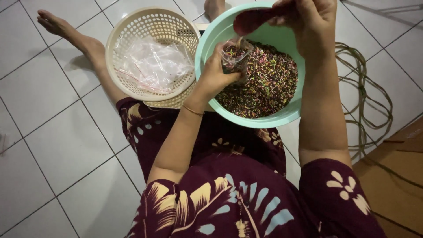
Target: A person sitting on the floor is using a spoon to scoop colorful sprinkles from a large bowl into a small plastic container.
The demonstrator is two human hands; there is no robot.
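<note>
A mint-green bowl rests on my lap, filled with tiny multicoloured sprinkles. Over the bowl my left hand grips a small clear plastic bag, partly filled with sprinkles and held mouth up. My right hand holds a dark red scoop above the bag, tilted towards its opening. Both hands hover inside the bowl's rim.
A cream perforated basket with several clear zip bags sits to the left, touching the bowl. My bare leg stretches over the white tiled floor. A coiled green cord lies to the right, beside brown cardboard.
</note>
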